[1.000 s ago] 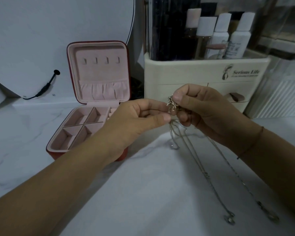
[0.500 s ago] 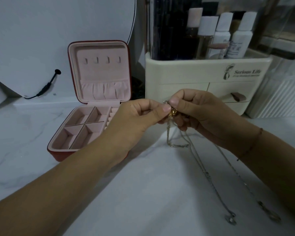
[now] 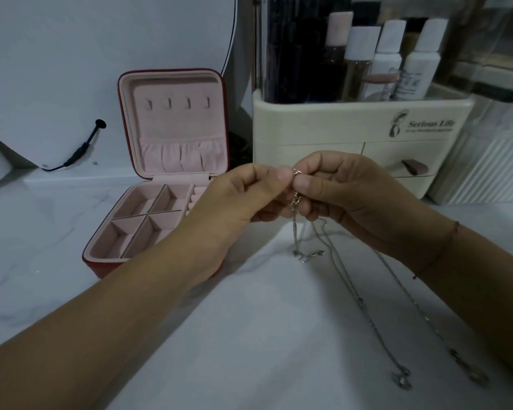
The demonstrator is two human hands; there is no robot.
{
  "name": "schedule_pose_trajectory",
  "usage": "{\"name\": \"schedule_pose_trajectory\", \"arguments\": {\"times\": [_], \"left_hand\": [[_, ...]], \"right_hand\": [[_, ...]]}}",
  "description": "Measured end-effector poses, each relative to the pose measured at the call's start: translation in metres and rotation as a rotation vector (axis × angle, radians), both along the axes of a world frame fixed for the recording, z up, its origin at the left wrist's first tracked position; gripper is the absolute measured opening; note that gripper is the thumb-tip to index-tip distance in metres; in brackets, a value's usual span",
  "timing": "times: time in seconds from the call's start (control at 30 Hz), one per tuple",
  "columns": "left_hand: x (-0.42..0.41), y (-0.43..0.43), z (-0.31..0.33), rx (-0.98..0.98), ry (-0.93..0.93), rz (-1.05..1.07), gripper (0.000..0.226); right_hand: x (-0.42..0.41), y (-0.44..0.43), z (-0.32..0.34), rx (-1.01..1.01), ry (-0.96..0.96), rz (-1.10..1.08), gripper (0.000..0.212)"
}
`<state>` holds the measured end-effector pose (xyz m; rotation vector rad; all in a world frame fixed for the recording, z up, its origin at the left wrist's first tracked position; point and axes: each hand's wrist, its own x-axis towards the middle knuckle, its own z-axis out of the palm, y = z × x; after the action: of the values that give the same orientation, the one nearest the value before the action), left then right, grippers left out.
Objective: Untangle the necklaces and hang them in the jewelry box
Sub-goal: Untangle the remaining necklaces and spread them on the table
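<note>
Both hands meet above the white marble-patterned tabletop (image 3: pixel 249 335), just in front of a cream plastic cosmetics organiser (image 3: pixel 323 125). The left hand (image 3: pixel 237 199) has thumb and forefinger closed in a pinch on the tangled knot (image 3: pixel 296 199) of the thin silver chain necklaces (image 3: pixel 348 287), with its other fingers curled in underneath. The right hand (image 3: pixel 353 196) pinches the same knot from the other side between thumb and forefinger, its remaining fingers bent toward the palm; a thin red thread bracelet (image 3: pixel 439 253) circles its wrist. From the knot the chains hang down and trail across the tabletop toward the near right, where two small pendants (image 3: pixel 402 380) lie apart from each other. One short loose end (image 3: pixel 308 255) rests on the surface just below the hands.

The red square jewelry box (image 3: pixel 175 131) with pink velvet lining stands open to the left of the hands, its near right corner hidden behind the left wrist. Its lid is upright and shows a row of four small hooks (image 3: pixel 178 103) above a gathered pocket (image 3: pixel 181 155); the base is split into compartments (image 3: pixel 148 220).

White-capped bottles (image 3: pixel 391 57) stand in the organiser, and a black cable (image 3: pixel 80 149) runs along a white rounded panel (image 3: pixel 71 54) at the far left
</note>
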<state>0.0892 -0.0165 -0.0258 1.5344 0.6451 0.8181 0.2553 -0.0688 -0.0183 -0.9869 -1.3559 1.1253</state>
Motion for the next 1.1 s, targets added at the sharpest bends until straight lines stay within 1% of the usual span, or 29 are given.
{"name": "schedule_pose_trajectory", "arguments": {"times": [0.07,0.13,0.2,0.33,0.43,0.5,0.57,0.67,0.73,0.83,0.93,1.03,1.1], "left_hand": [[-0.001,0.0,0.0,0.0,0.023,-0.019,0.045],[-0.001,0.0,0.0,-0.028,0.006,-0.046,0.046],[-0.001,0.0,-0.001,-0.038,0.009,-0.068,0.039],[0.0,0.001,-0.002,-0.035,0.018,-0.056,0.018],[-0.001,0.001,0.0,-0.035,0.039,-0.055,0.012],[0.0,0.0,0.0,-0.023,0.063,-0.052,0.013],[0.0,0.0,0.0,0.0,0.087,-0.043,0.018],[-0.001,0.003,0.0,0.001,0.085,-0.042,0.021],[-0.002,0.005,-0.001,-0.018,0.074,-0.044,0.024],[-0.002,0.006,-0.001,-0.069,0.041,-0.048,0.028],[-0.002,0.008,-0.002,-0.132,-0.005,-0.051,0.021],[-0.003,0.01,-0.003,-0.123,0.018,-0.052,0.016],[-0.003,0.011,-0.002,-0.098,0.044,-0.061,0.019]], "right_hand": [[0.0,0.001,-0.001,0.009,0.012,-0.012,0.008],[0.002,0.002,-0.001,0.015,0.037,-0.015,0.004],[0.002,0.002,-0.001,0.016,0.056,-0.013,0.004],[0.0,0.0,0.001,0.008,0.071,-0.015,0.008],[-0.001,0.0,0.001,-0.002,0.071,-0.017,0.008],[0.001,0.002,0.001,-0.034,0.094,-0.017,0.007],[0.003,0.002,0.0,-0.074,0.102,0.005,0.016],[0.006,0.002,-0.001,-0.139,0.041,0.063,0.027],[0.007,0.001,-0.002,-0.175,0.008,0.103,0.031],[0.007,0.001,-0.002,-0.192,-0.029,0.079,0.026],[0.007,0.001,-0.002,-0.162,-0.064,0.028,0.018],[0.006,0.001,-0.003,-0.104,-0.038,0.007,0.011],[0.005,0.002,-0.004,-0.073,-0.027,-0.011,0.009]]}}
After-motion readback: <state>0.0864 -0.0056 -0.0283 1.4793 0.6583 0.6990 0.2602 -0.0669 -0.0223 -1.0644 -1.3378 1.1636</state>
